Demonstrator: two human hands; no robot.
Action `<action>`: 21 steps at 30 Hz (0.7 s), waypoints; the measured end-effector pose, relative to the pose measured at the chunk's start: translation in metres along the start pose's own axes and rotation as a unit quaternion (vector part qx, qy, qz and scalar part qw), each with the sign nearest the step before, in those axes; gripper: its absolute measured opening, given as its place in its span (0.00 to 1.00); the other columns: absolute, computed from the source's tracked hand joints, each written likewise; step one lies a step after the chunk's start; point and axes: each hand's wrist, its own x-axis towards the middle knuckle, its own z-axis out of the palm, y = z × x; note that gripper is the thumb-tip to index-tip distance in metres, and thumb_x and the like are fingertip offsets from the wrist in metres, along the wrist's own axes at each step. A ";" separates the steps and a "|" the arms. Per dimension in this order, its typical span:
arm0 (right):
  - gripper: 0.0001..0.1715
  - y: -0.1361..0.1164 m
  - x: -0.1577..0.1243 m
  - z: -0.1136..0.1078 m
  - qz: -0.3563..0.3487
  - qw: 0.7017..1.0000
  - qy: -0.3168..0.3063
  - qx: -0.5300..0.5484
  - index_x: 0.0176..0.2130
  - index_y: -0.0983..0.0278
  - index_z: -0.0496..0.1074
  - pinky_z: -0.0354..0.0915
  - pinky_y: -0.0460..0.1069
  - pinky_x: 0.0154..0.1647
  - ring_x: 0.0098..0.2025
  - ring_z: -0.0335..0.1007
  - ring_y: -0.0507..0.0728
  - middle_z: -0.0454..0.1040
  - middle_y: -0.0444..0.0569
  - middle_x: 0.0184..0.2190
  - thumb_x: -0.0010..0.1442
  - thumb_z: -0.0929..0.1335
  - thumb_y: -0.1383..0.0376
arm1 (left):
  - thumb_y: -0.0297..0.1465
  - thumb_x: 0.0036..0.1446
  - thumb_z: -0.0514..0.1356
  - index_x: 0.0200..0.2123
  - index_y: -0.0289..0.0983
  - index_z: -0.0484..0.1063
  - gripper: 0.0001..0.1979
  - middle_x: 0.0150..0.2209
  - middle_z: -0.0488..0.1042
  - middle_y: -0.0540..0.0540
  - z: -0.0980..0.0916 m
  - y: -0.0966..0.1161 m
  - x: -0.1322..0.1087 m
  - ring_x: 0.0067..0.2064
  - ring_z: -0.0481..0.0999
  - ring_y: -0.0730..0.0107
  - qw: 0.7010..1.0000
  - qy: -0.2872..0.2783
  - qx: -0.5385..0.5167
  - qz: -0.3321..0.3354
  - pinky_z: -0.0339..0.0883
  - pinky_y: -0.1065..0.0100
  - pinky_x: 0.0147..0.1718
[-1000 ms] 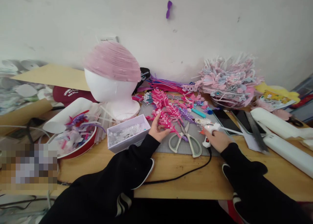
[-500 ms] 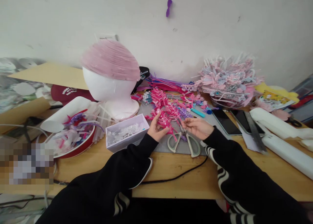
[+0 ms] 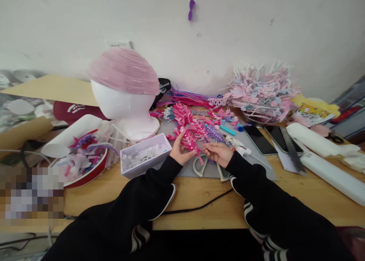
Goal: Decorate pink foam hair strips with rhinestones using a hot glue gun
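My left hand (image 3: pixel 180 153) is curled around a pink pipe-cleaner piece (image 3: pixel 188 141) dotted with small white beads. Its thumb and forefinger lie on either side of the piece. Close by on the right, my right hand (image 3: pixel 220 153) has its fingertips pinched together beside the pink strands; what is between them is too small to make out. Scissors (image 3: pixel 197 169) with pale handles lie under and beside my right hand, partly hidden by it. More pink and purple beaded pieces (image 3: pixel 213 133) cover the grey mat behind both hands.
A white box (image 3: pixel 145 160) of clear and silvery bits stands left of my hands. Further left are a white mannequin head (image 3: pixel 114 101) and a red-rimmed bowl (image 3: pixel 97 173). A glue gun (image 3: pixel 239 146), phones (image 3: pixel 261 140), a metal ruler (image 3: pixel 292 150) and a heaped basket (image 3: pixel 262 118) are right.
My right hand has shifted slightly left and up, away from the scissors' pivot, and now covers part of one handle. The glue gun shows beside it. The view has turned slightly right.
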 end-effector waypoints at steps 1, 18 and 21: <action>0.11 0.000 -0.001 0.000 0.003 1.000 0.001 0.006 0.25 0.72 0.72 0.67 0.36 0.22 0.19 0.67 0.44 0.72 0.47 0.18 0.52 0.62 0.79 | 0.33 0.31 0.68 0.55 0.37 0.50 0.46 0.50 0.60 0.38 0.000 0.000 0.000 0.37 0.70 0.72 1.000 -0.003 0.003 -0.001 0.68 0.69 0.35; 0.05 0.006 -0.005 0.006 -0.077 0.995 -0.012 -0.068 0.24 0.68 0.74 0.64 0.39 0.22 0.20 0.66 0.45 0.72 0.45 0.19 0.39 0.71 0.73 | 0.32 0.32 0.68 0.57 0.39 0.46 0.49 0.53 0.58 0.36 -0.004 -0.003 0.002 0.34 0.72 0.73 1.000 -0.030 0.001 -0.008 0.69 0.71 0.32; 0.09 0.008 -0.005 0.005 -0.131 0.982 -0.011 -0.139 0.26 0.68 0.74 0.63 0.41 0.22 0.19 0.65 0.45 0.71 0.43 0.17 0.38 0.72 0.69 | 0.31 0.32 0.67 0.57 0.38 0.47 0.48 0.54 0.57 0.36 -0.001 0.001 -0.001 0.35 0.72 0.73 1.000 -0.021 -0.007 -0.008 0.69 0.72 0.31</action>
